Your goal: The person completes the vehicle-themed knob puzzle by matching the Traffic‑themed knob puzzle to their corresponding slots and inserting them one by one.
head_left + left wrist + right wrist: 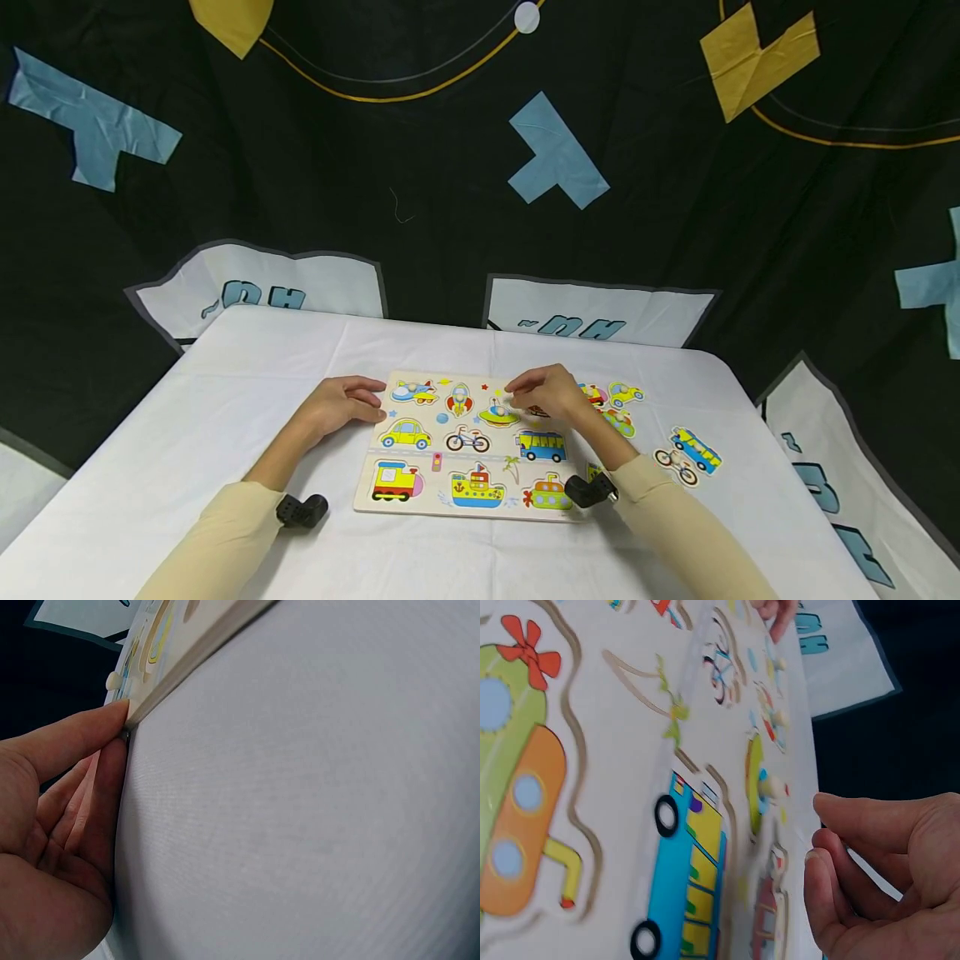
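Note:
A wooden vehicle puzzle board lies on the table, with pictures including a yellow car, a bicycle and a blue bus. Along its far row, a plane, a rocket and a UFO carry small knobs. My left hand rests against the board's left edge, fingertips touching near a far corner in the left wrist view. My right hand hovers over the far right part, fingers loosely bent with nothing between them. Below it, a reddish-brown vehicle picture is partly hidden.
Right of the board lie loose pieces: a yellow car piece, a green piece, a bus piece and a bicycle piece. Another is partly under my right forearm. A white cloth covers the table; a dark curtain hangs behind.

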Demonstrator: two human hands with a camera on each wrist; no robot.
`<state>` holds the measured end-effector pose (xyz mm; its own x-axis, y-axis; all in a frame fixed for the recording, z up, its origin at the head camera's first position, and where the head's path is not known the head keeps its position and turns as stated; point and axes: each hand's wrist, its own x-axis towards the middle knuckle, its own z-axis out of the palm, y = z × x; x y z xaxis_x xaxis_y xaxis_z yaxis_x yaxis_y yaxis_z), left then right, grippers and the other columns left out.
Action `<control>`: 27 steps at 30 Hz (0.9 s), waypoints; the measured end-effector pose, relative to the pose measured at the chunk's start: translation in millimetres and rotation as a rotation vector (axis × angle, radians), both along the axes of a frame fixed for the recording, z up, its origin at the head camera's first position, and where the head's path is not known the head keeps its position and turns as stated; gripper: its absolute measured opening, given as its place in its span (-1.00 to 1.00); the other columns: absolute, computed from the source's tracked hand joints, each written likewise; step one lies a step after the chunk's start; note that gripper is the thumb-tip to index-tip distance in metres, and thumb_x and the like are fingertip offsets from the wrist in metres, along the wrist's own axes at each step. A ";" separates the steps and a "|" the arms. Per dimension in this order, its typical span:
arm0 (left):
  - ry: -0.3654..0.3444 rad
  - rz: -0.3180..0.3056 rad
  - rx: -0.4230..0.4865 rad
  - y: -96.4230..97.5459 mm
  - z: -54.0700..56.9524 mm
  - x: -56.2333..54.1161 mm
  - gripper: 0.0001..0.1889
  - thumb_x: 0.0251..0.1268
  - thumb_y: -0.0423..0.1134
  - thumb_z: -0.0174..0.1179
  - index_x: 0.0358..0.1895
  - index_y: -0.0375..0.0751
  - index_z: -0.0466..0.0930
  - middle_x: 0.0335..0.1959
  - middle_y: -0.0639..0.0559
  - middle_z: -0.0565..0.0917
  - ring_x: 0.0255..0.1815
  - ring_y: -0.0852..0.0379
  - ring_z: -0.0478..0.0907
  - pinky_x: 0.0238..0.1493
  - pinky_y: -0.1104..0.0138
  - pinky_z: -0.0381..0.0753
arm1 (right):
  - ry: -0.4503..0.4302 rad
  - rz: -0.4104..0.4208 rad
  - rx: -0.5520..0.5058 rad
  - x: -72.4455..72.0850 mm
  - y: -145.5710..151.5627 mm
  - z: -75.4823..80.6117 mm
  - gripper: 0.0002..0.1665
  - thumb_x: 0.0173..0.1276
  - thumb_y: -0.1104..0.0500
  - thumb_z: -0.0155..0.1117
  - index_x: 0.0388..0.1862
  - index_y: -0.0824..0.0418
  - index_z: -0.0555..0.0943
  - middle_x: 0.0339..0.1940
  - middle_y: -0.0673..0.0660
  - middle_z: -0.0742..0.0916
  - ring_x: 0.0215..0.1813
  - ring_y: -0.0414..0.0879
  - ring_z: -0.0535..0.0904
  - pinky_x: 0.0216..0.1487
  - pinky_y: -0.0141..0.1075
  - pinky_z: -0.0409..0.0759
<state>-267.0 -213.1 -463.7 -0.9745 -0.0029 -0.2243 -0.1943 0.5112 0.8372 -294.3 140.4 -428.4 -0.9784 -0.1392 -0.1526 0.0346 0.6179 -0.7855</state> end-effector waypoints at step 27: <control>0.006 -0.004 -0.014 -0.8 -2.6 -1.3 -0.40 0.06 -0.15 0.52 0.24 -0.12 0.62 -0.27 0.07 0.77 -0.11 0.08 0.65 0.09 0.16 0.47 | 0.060 -0.095 0.027 0.7 79.0 19.2 -0.65 0.27 0.15 0.46 0.01 0.24 0.76 -0.07 0.16 0.80 -0.05 0.02 0.65 0.13 0.00 0.57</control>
<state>-268.3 -213.9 -466.3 -0.9759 -0.0019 -0.2180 -0.1867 0.5237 0.8312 -293.6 219.4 -409.1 -0.9945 -0.0424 -0.0959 0.0473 0.6352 -0.7709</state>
